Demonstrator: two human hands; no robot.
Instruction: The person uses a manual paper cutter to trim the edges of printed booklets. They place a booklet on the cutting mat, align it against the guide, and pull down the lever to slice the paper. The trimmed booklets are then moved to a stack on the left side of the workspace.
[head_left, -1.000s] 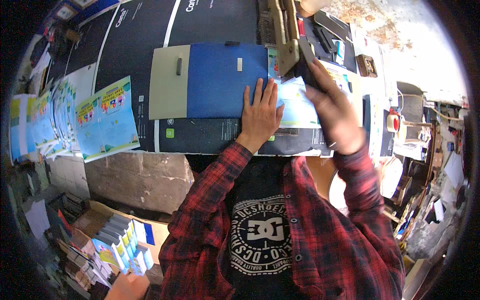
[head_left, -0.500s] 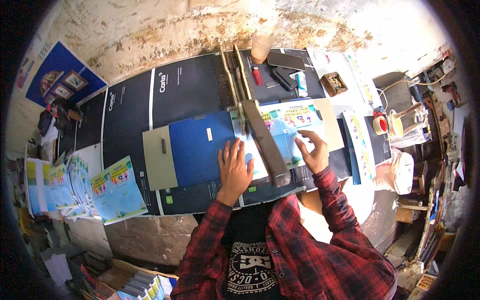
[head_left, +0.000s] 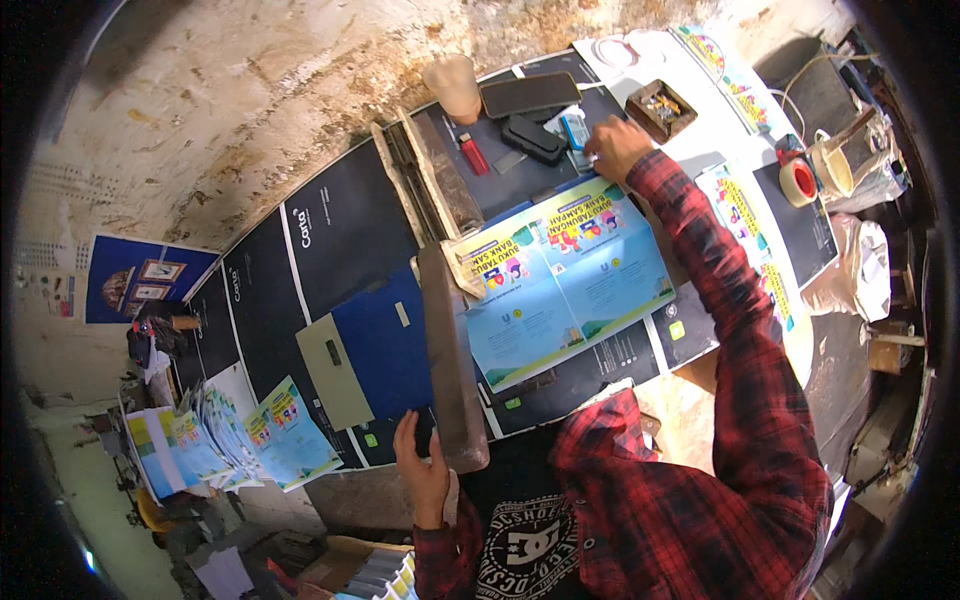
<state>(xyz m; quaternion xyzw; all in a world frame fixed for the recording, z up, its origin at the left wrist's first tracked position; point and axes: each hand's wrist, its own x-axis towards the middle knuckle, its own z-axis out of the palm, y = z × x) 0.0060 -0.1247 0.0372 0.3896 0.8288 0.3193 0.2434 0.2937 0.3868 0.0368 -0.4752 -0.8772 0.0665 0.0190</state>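
Note:
A blue printed sheet lies flat on the dark table, its left edge under a long brown wooden bar. Left of the bar sits a blue board with a beige flap. My left hand rests at the table's near edge, fingers apart, against the near end of the bar and the blue board. My right hand reaches across the sheet to the far side, its fingertips at a small blue and white packet. Whether it grips the packet is unclear.
At the far side stand a plastic cup, a black phone, a black case, a red lighter and a small brown box. A tape roll and a mug sit right. Printed sheets are stacked left.
My right hand left the printed sheet and reached to the far side of the table. My left hand slid back from the blue board to the near edge. The view tilted up.

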